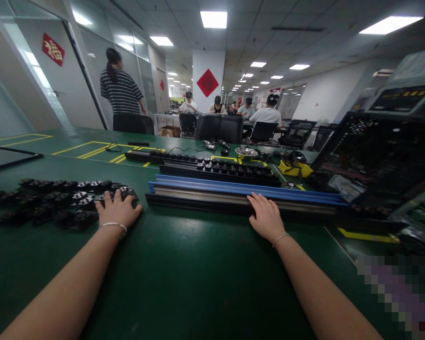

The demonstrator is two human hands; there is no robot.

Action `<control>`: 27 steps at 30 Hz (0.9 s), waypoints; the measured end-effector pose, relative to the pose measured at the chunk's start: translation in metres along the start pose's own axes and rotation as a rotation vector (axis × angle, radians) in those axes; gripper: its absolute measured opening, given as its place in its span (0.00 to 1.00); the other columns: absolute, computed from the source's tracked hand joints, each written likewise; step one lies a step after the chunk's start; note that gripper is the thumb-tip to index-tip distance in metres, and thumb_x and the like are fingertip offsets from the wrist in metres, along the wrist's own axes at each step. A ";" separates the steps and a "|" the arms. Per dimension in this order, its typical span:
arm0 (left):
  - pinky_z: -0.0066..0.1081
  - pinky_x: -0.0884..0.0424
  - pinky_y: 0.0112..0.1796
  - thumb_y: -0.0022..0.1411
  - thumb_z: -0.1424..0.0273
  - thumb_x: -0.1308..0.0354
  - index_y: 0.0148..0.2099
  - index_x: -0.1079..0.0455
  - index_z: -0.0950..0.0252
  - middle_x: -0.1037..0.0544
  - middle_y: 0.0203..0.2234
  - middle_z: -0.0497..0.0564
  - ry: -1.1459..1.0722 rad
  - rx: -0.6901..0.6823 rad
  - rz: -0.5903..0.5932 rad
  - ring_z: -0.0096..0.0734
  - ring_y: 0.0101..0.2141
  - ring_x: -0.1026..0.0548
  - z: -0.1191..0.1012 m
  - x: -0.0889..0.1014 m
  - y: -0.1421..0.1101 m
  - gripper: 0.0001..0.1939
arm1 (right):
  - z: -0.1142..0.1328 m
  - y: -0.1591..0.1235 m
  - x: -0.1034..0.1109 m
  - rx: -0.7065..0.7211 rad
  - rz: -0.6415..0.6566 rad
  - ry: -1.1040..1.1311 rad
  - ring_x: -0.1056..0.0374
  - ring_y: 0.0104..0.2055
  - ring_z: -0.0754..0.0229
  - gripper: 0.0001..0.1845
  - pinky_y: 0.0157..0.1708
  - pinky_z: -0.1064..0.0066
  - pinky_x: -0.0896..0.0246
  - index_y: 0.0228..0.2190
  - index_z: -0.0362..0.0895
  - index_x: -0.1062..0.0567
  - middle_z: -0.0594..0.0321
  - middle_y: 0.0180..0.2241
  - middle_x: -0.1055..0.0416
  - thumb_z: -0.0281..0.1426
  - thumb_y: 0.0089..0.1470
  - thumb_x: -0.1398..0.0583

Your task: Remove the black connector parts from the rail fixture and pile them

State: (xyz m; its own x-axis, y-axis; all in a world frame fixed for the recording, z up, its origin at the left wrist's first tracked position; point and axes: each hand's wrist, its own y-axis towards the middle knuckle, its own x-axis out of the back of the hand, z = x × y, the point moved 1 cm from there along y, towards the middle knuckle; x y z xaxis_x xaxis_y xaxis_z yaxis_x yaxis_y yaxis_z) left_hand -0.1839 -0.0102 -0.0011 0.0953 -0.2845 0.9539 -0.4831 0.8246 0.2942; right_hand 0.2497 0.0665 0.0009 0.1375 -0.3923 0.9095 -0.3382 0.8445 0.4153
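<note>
My left hand (117,212) reaches out with spread fingers over the right end of a group of small black parts (58,215). Its fingertips rest at parts with silvery faces, and I cannot make out any part gripped. My right hand (268,218) lies with outstretched fingers on a long black rail (198,203) with a silvery channel, not wrapped round it. Directly behind that rail runs a long blue rail (212,184). Farther back, more black rails (184,167) carry rows of small black pieces.
A green tabletop (184,274) bears yellow tape marks. Behind the rails are a metal bowl (246,152) and a yellow item (295,168). A large dark machine (371,160) stands at right. One person (120,89) stands beyond the table; several others sit farther back.
</note>
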 end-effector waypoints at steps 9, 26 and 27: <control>0.46 0.49 0.59 0.60 0.64 0.53 0.55 0.36 0.66 0.43 0.62 0.57 -0.238 -0.423 -0.257 0.45 0.63 0.51 -0.096 0.013 -0.024 0.23 | 0.002 0.000 0.003 -0.008 0.003 0.033 0.49 0.62 0.54 0.32 0.59 0.56 0.57 0.55 0.45 0.36 0.58 0.60 0.42 0.28 0.46 0.48; 0.54 0.56 0.59 0.63 0.58 0.55 0.58 0.37 0.52 0.41 0.61 0.50 -0.279 -0.575 -0.181 0.44 0.62 0.48 -0.185 -0.001 -0.056 0.22 | -0.157 -0.025 0.024 -0.856 -0.345 -0.008 0.57 0.63 0.39 0.37 0.57 0.48 0.56 0.58 0.38 0.42 0.42 0.62 0.53 0.44 0.51 0.49; 0.54 0.56 0.59 0.63 0.58 0.55 0.58 0.38 0.52 0.41 0.61 0.50 -0.279 -0.575 -0.182 0.44 0.62 0.48 -0.185 -0.002 -0.057 0.22 | -0.168 -0.028 0.027 -0.904 -0.306 -0.019 0.59 0.63 0.39 0.39 0.57 0.49 0.58 0.59 0.39 0.44 0.42 0.63 0.55 0.46 0.50 0.49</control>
State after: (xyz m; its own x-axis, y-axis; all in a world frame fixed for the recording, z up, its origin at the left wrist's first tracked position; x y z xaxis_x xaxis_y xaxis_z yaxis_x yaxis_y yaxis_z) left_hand 0.0046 0.0342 -0.0086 -0.1344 -0.4959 0.8579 0.0678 0.8591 0.5073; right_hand 0.4196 0.0935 0.0164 0.0826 -0.6423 0.7620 0.5584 0.6631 0.4984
